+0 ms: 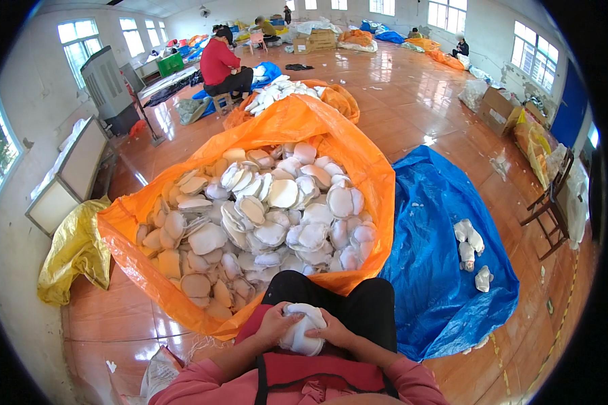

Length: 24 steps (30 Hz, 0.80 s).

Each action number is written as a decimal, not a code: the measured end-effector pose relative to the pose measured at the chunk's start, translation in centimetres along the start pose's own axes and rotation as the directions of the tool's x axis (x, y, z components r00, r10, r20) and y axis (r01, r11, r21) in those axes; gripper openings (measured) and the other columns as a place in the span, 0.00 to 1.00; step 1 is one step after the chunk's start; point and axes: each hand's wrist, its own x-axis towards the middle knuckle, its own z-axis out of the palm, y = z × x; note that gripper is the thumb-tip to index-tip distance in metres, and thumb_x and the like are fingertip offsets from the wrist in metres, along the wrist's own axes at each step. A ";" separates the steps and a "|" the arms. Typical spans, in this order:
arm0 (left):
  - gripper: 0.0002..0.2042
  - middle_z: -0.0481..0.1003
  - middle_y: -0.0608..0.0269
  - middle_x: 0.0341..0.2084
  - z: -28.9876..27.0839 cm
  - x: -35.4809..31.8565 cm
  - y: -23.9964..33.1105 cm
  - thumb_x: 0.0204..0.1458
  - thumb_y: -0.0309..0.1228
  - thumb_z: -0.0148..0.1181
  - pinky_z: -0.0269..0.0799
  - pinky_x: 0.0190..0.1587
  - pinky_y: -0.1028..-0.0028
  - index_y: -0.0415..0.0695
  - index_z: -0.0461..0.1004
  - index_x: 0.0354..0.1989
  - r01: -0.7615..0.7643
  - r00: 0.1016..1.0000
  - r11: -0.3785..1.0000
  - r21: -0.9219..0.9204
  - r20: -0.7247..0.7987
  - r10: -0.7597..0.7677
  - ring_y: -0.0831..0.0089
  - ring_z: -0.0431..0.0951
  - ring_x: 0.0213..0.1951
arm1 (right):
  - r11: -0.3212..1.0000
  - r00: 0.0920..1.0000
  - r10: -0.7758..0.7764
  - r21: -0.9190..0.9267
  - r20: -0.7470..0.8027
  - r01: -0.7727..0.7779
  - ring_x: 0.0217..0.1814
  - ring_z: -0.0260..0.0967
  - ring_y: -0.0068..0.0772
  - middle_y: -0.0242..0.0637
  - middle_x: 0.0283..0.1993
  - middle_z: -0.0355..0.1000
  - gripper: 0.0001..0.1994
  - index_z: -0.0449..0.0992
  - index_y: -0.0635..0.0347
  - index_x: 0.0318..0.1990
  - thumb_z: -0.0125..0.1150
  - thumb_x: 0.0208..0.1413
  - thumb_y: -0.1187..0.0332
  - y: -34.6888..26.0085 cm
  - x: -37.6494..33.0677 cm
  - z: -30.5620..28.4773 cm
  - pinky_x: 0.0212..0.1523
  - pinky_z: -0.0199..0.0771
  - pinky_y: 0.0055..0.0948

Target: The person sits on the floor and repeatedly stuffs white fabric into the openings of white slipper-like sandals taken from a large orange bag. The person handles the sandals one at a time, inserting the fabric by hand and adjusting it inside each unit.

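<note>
The white padded piece (301, 329) sits low in the view, at six o'clock from the big orange sack (358, 169), held over the person's lap between both hands. It looks soft and rounded, folded or bunched a little, so my worry is that it could slip sideways out of the grip and drop to the glossy floor (419, 101), or onto the blue tarp (439, 223) at three o'clock, where a few finished-looking pieces (471, 244) already lie. A hard pinch might also crease the padding.

The left hand (274, 322) is curled around the piece's left edge, fingers closed onto it, wrist bent inward. The right hand (332, 331) cups the other side, fingers wrapped over the edge, thumb hidden. Both forearms come up from the lower edge in pink sleeves (196, 385) and meet over dark trousers.

Straight ahead, at twelve o'clock, the sack gapes open, heaped with white and cream pads (263, 216). A yellow bag (74, 253) slumps at nine o'clock. Farther off, a person in red (219, 64) sits working.
</note>
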 end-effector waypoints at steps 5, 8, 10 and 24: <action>0.13 0.77 0.64 0.32 0.0 -0.2 -0.6 0.53 0.31 0.66 0.74 0.39 0.73 0.40 0.73 0.42 -0.073 0.997 0.973 0.218 -0.021 0.080 0.75 0.76 0.35 | 0.996 0.998 0.048 0.077 -0.035 -0.046 0.53 0.67 0.29 0.35 0.52 0.69 0.35 0.63 0.59 0.60 0.75 0.46 0.66 0.8 -0.4 0.6 0.55 0.69 0.32; 0.12 0.77 0.61 0.30 0.4 -0.6 -0.1 0.51 0.32 0.67 0.73 0.37 0.72 0.40 0.75 0.41 -0.117 0.987 0.867 0.485 -0.041 0.156 0.73 0.77 0.33 | 0.994 0.990 0.075 0.092 -0.118 -0.065 0.50 0.70 0.30 0.36 0.49 0.71 0.33 0.64 0.59 0.59 0.74 0.46 0.67 2.7 -0.5 1.1 0.52 0.72 0.32; 0.13 0.78 0.58 0.29 0.5 -0.6 0.1 0.50 0.33 0.67 0.73 0.37 0.71 0.40 0.75 0.39 -0.132 0.980 0.812 0.568 -0.047 0.192 0.72 0.78 0.32 | 0.995 0.985 0.082 0.063 -0.149 -0.073 0.50 0.70 0.29 0.35 0.49 0.71 0.32 0.65 0.60 0.59 0.74 0.46 0.67 4.2 -0.3 0.9 0.52 0.72 0.32; 0.06 0.72 0.54 0.30 0.6 -1.2 -1.7 0.48 0.29 0.63 0.71 0.31 0.59 0.43 0.74 0.32 -0.454 0.801 0.470 0.757 0.116 0.587 0.51 0.75 0.32 | 0.967 0.984 0.107 0.246 -0.146 -0.069 0.47 0.70 0.28 0.35 0.47 0.72 0.26 0.69 0.61 0.55 0.71 0.50 0.65 4.1 -0.3 2.3 0.48 0.70 0.30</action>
